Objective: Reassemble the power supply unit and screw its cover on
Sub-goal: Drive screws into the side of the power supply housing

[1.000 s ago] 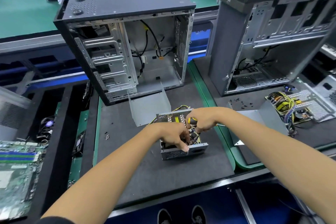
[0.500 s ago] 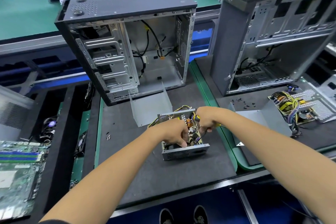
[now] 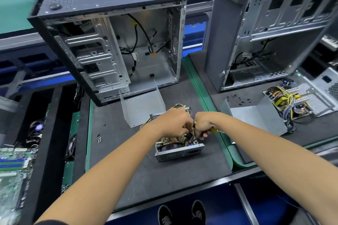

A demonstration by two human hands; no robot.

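Note:
An open power supply unit [image 3: 178, 152] lies on the dark mat in the middle, its circuit board and wires exposed. My right hand [image 3: 203, 124] is closed around a yellow-and-black screwdriver [image 3: 213, 129], its tip down inside the unit. My left hand [image 3: 175, 124] rests on top of the unit beside it, fingertips pinched at the board; what they pinch is hidden. The unit's bent grey metal cover [image 3: 141, 105] stands just behind it, off the unit.
An open PC case [image 3: 109, 45] stands behind the cover, a second case [image 3: 265, 29] to the right. Another opened power supply [image 3: 296, 102] and its cover [image 3: 256, 115] lie on the right mat. Loose screws [image 3: 99, 139] sit left of the unit. A motherboard [image 3: 12, 170] is far left.
Both hands have shifted slightly toward the far side of the unit and stayed close together; the right hand keeps the screwdriver. The unit has not moved.

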